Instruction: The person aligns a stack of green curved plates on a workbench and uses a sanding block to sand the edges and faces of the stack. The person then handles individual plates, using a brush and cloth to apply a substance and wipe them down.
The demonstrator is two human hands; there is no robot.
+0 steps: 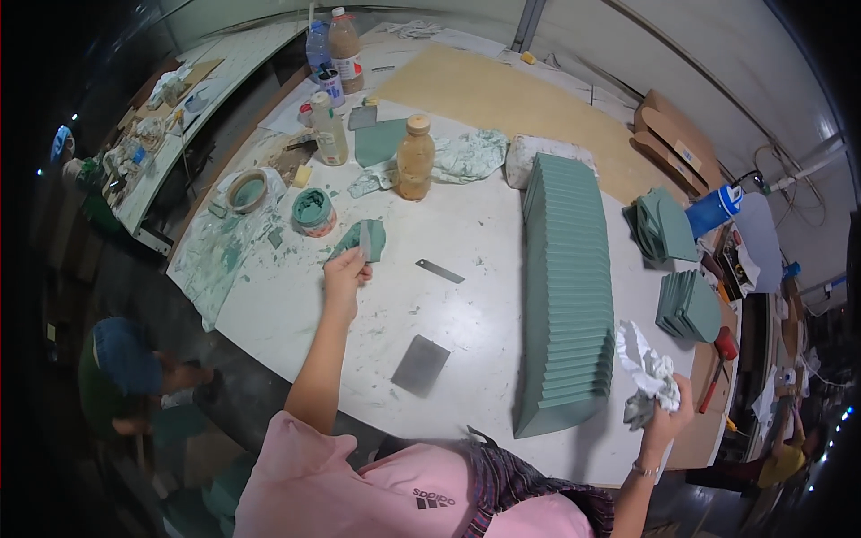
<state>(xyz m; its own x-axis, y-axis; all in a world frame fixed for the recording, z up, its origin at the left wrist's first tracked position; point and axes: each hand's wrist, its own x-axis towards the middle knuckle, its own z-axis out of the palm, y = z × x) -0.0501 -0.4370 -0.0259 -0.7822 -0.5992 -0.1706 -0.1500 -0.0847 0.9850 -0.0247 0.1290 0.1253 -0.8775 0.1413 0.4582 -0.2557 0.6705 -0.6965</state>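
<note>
Thin pale strip (365,240), gripped in the left hand (345,272), pointing away from the body; irregular flat green piece (378,235) just behind it. Crumpled white cloth (657,375), greyish below, bunched in the right hand (674,412).

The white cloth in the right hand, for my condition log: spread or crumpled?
Crumpled: the white cloth bunches into uneven folds in the right hand.

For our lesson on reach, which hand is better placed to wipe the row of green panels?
Probably the right hand: it holds a crumpled white cloth beside the green panels; the left hand is farther off.
</note>
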